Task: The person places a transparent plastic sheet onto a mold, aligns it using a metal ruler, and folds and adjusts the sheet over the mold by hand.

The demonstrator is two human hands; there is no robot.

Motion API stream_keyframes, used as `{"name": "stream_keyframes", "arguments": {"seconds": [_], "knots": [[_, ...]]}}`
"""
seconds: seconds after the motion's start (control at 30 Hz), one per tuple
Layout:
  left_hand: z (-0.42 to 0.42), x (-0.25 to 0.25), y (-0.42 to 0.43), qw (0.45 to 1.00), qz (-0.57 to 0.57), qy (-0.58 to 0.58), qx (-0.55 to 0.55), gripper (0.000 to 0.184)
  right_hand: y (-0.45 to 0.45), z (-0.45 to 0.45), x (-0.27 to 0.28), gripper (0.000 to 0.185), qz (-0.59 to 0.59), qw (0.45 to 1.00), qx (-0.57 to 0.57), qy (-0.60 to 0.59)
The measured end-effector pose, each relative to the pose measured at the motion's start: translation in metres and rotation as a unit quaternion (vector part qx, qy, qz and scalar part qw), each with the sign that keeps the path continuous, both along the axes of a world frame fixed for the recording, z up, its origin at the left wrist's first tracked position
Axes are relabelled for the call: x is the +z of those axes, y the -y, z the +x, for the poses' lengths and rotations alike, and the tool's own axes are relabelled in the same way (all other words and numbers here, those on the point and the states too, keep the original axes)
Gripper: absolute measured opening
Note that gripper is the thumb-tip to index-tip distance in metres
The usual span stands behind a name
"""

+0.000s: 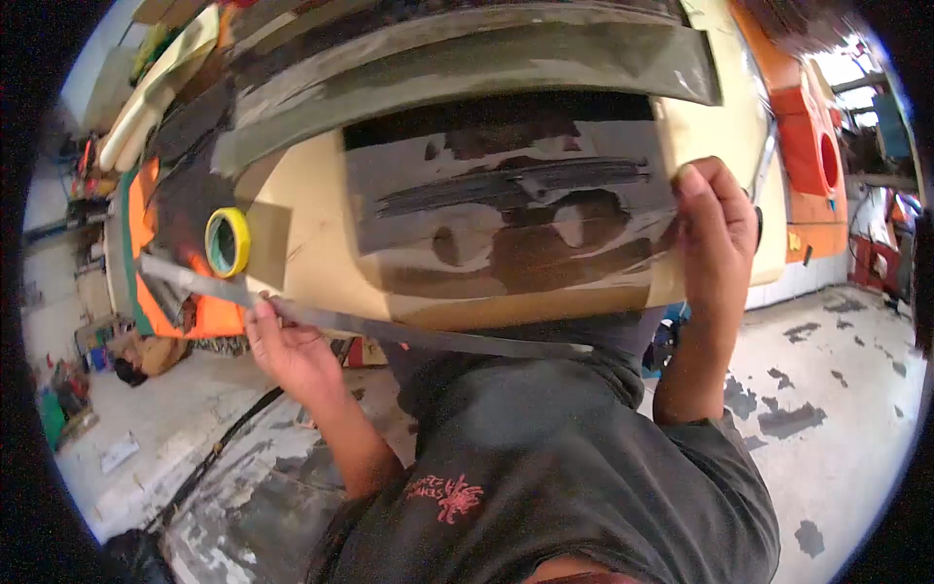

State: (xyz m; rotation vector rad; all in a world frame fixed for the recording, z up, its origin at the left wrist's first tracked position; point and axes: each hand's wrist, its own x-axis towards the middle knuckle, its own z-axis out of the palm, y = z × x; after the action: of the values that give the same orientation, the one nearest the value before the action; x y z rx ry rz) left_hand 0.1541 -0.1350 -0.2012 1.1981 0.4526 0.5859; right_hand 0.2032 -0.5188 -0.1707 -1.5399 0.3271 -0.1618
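My left hand [292, 355] pinches a long, thin grey strip [389, 326] between thumb and fingers. The strip runs from the orange material at the left to just in front of my shirt. At the other side, my right hand [715, 214] is closed with its thumb on the right edge of a dark, glossy sheet [516, 200]. This sheet has streaks and see-through patches. It lies over or just above a cream-coloured board [306, 224]; whether it touches is unclear. A yellow tape roll [228, 241] is beyond my left hand.
Long dark grey-green strips [477, 83] lie across the far part of the board. Orange material [219, 317] is at the left edge. A red-orange part with a round hole [806, 141] stands at the right. The floor [817, 389] has peeling patches.
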Motion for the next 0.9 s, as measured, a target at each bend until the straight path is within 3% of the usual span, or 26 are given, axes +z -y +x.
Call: {"name": "stream_keyframes", "arguments": {"seconds": [0.17, 0.33, 0.43, 0.47, 0.53, 0.63, 0.77, 0.8, 0.83, 0.9], "knots": [[-0.006, 0.013, 0.002, 0.999, -0.025, 0.041, 0.007, 0.011, -0.006, -0.003, 0.004, 0.015, 0.014, 0.998, -0.045, 0.046], [-0.012, 0.029, -0.001, 0.998, -0.019, 0.067, 0.011, 0.014, 0.006, -0.019, 0.006, 0.015, -0.058, 0.987, -0.04, 0.143], [-0.007, 0.04, 0.011, 0.997, -0.031, 0.074, -0.001, 0.017, 0.029, -0.032, 0.012, 0.05, -0.112, 0.981, 0.098, 0.128], [-0.003, 0.041, 0.013, 0.996, -0.047, 0.077, 0.001, 0.02, 0.033, -0.032, 0.014, 0.05, -0.113, 0.98, 0.099, 0.13], [0.003, 0.039, 0.014, 0.994, -0.062, 0.088, -0.021, 0.025, 0.04, -0.033, 0.018, 0.079, -0.008, 0.982, 0.173, 0.075], [0.017, 0.04, 0.029, 0.992, -0.086, 0.091, -0.022, 0.024, 0.046, -0.028, 0.026, 0.094, 0.056, 0.984, 0.167, 0.039], [0.031, 0.04, 0.043, 0.981, -0.116, 0.133, -0.082, 0.017, 0.074, -0.026, 0.021, 0.085, 0.034, 0.991, 0.125, 0.039], [0.033, 0.039, 0.045, 0.98, -0.117, 0.13, -0.1, 0.015, 0.081, -0.026, 0.02, 0.069, 0.04, 0.987, 0.149, 0.048], [0.035, 0.039, 0.048, 0.979, -0.12, 0.131, -0.104, 0.015, 0.077, -0.026, 0.023, 0.069, 0.037, 0.987, 0.145, 0.049], [0.04, 0.038, 0.053, 0.979, -0.118, 0.125, -0.111, 0.015, 0.064, -0.024, 0.029, 0.053, -0.162, 0.985, 0.048, 0.042]]}}
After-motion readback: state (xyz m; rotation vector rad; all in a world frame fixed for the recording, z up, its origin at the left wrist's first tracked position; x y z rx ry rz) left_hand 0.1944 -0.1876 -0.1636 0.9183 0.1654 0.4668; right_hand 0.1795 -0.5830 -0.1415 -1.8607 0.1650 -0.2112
